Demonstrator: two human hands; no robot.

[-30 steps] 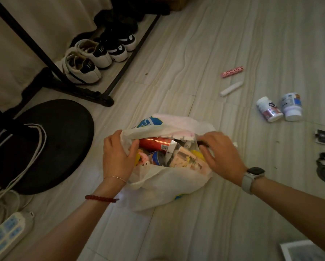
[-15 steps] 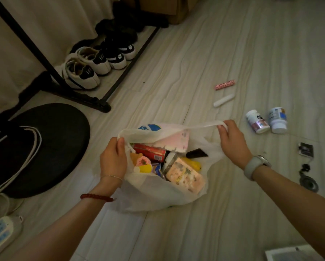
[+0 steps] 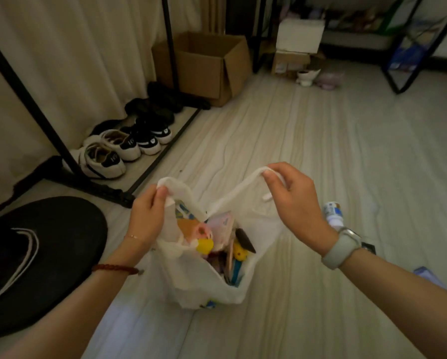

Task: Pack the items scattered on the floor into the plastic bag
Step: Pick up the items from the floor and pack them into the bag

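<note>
A white plastic bag [image 3: 191, 283] stands on the pale wooden floor in the lower middle of the view. It holds several small items, among them yellow, pink and dark pieces. My left hand [image 3: 147, 216] pinches the bag's left handle. My right hand [image 3: 295, 200] pinches the right handle and holds it up and to the right, so the bag's mouth is stretched wide. A white tube [image 3: 267, 197] lies on the floor just behind my right hand. A white bottle with a blue label [image 3: 332, 212] shows beside my right wrist, partly hidden by it.
A black clothes rack [image 3: 61, 151] with several shoes [image 3: 108, 156] stands at the left. A black round base [image 3: 40, 255] lies at the lower left. A cardboard box [image 3: 212, 63] sits at the back. A small dark object [image 3: 368, 247] lies by my right wrist.
Both hands have lifted the bag's handles up and apart, and the bag now stands taller. The view has tilted up, so more of the room's far side shows.
</note>
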